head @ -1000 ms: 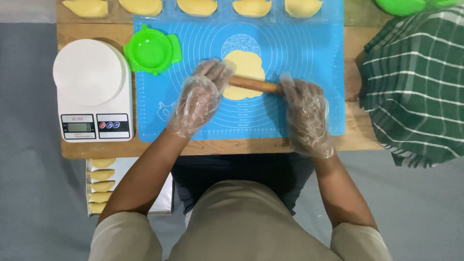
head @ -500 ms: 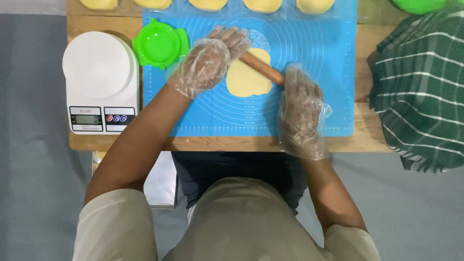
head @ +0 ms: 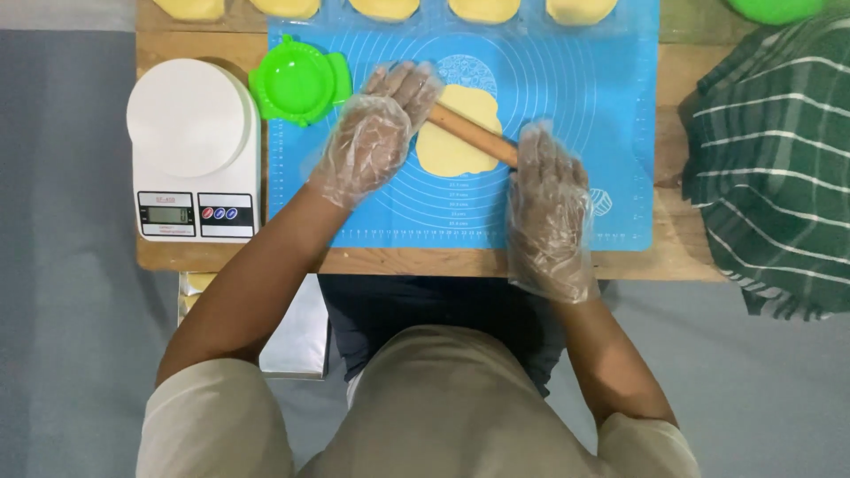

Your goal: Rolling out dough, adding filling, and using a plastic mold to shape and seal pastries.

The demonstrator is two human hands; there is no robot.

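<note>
Two gloved hands, left hand (head: 376,133) and right hand (head: 547,190), press open palms on a rolling pin (head: 474,134), now angled across yellow dough (head: 456,150) mid-frame, flattening it further.

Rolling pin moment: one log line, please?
left hand on rolling pin | right hand on other end | pin across dough | blue mat

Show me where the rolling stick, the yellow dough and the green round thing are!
rolling pin (head: 474,134), head view, middle of the wooden shaft.
dough (head: 452,155), head view, flat lower part.
green mould (head: 299,82), head view, its round centre.
</note>
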